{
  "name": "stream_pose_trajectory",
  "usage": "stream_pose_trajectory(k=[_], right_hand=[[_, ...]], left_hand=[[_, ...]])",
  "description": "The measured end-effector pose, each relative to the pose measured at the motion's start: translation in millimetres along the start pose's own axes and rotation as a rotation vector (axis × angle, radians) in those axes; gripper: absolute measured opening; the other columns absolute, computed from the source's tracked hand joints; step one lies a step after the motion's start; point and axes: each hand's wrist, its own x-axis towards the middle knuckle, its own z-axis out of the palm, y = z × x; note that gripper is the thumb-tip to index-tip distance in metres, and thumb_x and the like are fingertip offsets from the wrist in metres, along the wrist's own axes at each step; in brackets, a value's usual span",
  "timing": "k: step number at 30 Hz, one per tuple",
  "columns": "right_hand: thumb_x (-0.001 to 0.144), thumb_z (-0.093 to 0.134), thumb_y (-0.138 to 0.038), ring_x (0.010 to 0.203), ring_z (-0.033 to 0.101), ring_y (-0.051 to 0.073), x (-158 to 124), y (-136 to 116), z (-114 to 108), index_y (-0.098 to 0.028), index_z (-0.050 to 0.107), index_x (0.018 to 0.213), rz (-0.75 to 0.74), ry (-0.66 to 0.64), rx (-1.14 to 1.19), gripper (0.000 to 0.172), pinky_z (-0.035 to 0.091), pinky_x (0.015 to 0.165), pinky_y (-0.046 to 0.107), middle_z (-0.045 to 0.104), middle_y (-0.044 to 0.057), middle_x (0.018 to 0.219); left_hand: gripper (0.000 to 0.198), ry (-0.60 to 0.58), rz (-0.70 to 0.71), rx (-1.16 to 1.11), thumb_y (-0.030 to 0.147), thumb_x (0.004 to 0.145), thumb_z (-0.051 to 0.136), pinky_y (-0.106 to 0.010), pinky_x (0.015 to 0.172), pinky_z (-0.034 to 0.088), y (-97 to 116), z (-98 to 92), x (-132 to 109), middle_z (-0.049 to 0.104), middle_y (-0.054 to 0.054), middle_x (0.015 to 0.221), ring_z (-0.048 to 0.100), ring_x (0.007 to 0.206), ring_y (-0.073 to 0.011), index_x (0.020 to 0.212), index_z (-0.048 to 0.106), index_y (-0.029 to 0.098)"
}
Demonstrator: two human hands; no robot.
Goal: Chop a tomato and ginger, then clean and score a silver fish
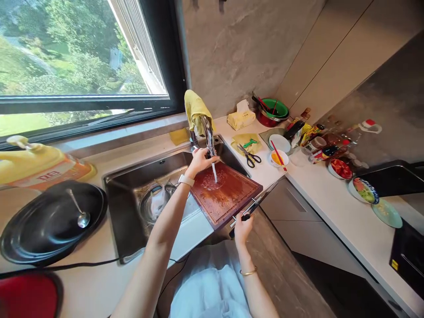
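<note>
My left hand (201,160) is closed around the lower end of the chrome faucet (208,132), and water runs from it. The stream lands on a wet reddish-brown cutting board (228,194), which lies across the sink's right part and the counter's front edge. At the board's near edge, my right hand (243,226) grips the black handle of a knife (255,206). Its blade points to the right, away from my body. A yellow cloth (195,110) is draped over the faucet. My right fingers are partly hidden.
A metal pan (145,205) lies in the sink (114,212). Scissors (250,155), a green peeler (250,143) and a bowl (278,158) are right of it. A black lid (29,221) with a spoon (82,218) and a yellow jug (46,165) stand left.
</note>
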Motion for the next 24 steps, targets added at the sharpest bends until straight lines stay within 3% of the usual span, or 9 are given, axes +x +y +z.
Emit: stream_pose_trajectory(k=[2,4,9,15,17,20,21,24], right_hand=[[0.078,0.052,-0.046,0.069,0.060,0.020,0,0,0,-0.020,0.047,0.079,0.005,0.008,-0.012,0.026,0.044,0.063,0.028,0.063,0.008,0.074],[0.078,0.052,-0.046,0.069,0.059,0.020,0,-1,0,-0.020,0.047,0.078,0.008,0.012,-0.022,0.026,0.044,0.063,0.028,0.063,0.007,0.073],[0.079,0.051,-0.049,0.070,0.060,0.020,1,-4,1,-0.020,0.049,0.078,0.028,0.000,-0.047,0.029,0.043,0.065,0.029,0.063,0.007,0.073],[0.079,0.054,-0.047,0.068,0.061,0.019,1,-3,1,-0.019,0.050,0.081,0.041,-0.032,-0.004,0.028,0.044,0.065,0.028,0.064,0.006,0.073],[0.079,0.055,-0.046,0.070,0.062,0.019,1,-2,0,-0.019,0.050,0.082,0.048,-0.045,0.004,0.028,0.044,0.066,0.028,0.065,0.007,0.075],[0.078,0.055,-0.046,0.070,0.062,0.019,1,-1,-1,-0.019,0.050,0.081,0.062,-0.045,0.008,0.028,0.045,0.067,0.029,0.066,0.007,0.075],[0.078,0.055,-0.046,0.070,0.062,0.020,1,-1,-1,-0.019,0.050,0.081,0.066,-0.041,0.006,0.028,0.045,0.067,0.029,0.066,0.008,0.075],[0.078,0.056,-0.047,0.069,0.063,0.020,1,-4,0,-0.019,0.051,0.081,0.067,-0.038,0.002,0.029,0.045,0.067,0.029,0.067,0.008,0.075]], left_hand=[[0.022,0.015,0.094,0.110,0.036,0.069,0.072,-0.042,0.102,0.029,-1,0.4,0,0.064,-0.005,0.088,0.052,0.099,-0.0253,0.083,0.066,0.019],[0.025,0.030,0.140,0.074,0.038,0.075,0.067,-0.039,0.097,0.035,-3,3.7,0,0.064,-0.006,0.093,0.053,0.096,-0.0237,0.090,0.065,0.019],[0.025,0.108,0.141,0.029,0.039,0.083,0.057,-0.031,0.083,0.041,-6,17.3,0,0.062,-0.006,0.092,0.054,0.086,-0.0191,0.096,0.060,0.018],[0.025,0.263,0.116,0.140,0.040,0.085,0.054,-0.032,0.083,0.042,5,26.3,4,0.061,-0.006,0.087,0.054,0.085,-0.0191,0.091,0.061,0.017],[0.029,0.182,0.110,0.075,0.044,0.085,0.054,-0.033,0.086,0.042,4,17.7,7,0.063,-0.006,0.091,0.056,0.089,-0.0200,0.094,0.062,0.017],[0.043,-0.097,0.082,-0.116,0.053,0.083,0.053,-0.035,0.095,0.040,-13,-7.2,16,0.066,-0.008,0.105,0.056,0.104,-0.0229,0.104,0.065,0.018],[0.049,-0.153,0.019,-0.200,0.057,0.084,0.048,-0.036,0.096,0.040,-22,-14.9,19,0.067,-0.009,0.107,0.056,0.107,-0.0239,0.106,0.065,0.017],[0.066,-0.112,-0.319,-0.341,0.066,0.086,0.032,-0.040,0.089,0.046,-55,-20.4,32,0.070,-0.014,0.096,0.061,0.101,-0.0269,0.101,0.066,0.012]])
